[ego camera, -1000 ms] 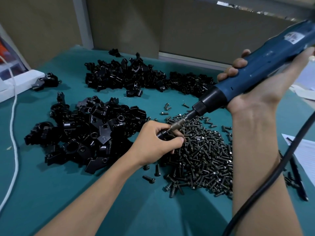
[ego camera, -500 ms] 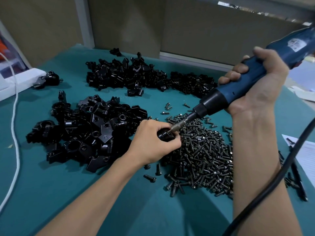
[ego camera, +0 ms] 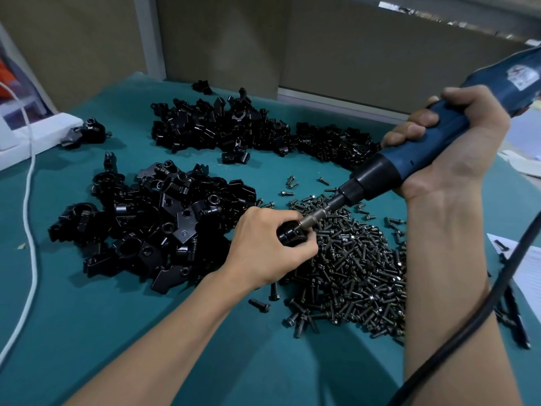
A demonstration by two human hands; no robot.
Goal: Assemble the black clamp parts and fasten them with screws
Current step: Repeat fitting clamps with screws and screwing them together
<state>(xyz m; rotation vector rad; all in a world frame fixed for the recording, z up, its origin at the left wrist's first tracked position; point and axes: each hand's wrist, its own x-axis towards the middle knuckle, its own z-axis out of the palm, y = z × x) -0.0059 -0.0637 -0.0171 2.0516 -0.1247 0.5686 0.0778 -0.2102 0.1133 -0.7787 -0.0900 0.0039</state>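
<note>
Here we are over the green table top (ego camera: 87,332), and both hands are busy. The left hand (ego camera: 263,250) is curled round a small black clamp piece (ego camera: 288,234), pinching it between thumb and fingers right at the near-left edge of the pile of screws (ego camera: 357,268). We can see only the round end of that piece; the rest is hidden inside the hand.

Coming in from the upper right, the right hand (ego camera: 456,148) is wrapped tight round the blue screwdriver (ego camera: 409,164), fingers and thumb closed on its handle. The tool slants down to the left, and its metal bit (ego camera: 319,213) meets the top of the clamp piece. Whether a screw sits under the tip, we cannot tell. A black cable (ego camera: 468,317) loops across the right forearm and runs off the bottom edge.

Left of the held piece we have a big heap of black clamp parts (ego camera: 164,224), lying just beside the left hand. Farther back lies a second heap (ego camera: 222,127), and a third heap of smaller parts (ego camera: 330,145) runs on to its right, ending behind the screwdriver's black collar. A few stray screws (ego camera: 259,304) lie on the table near the left forearm.

At far left one lone black clamp (ego camera: 87,133) sits against a white box (ego camera: 38,133), and a white cord (ego camera: 29,200) trails down the table's left side. A sheet of paper (ego camera: 530,268) shows at the right edge.
</note>
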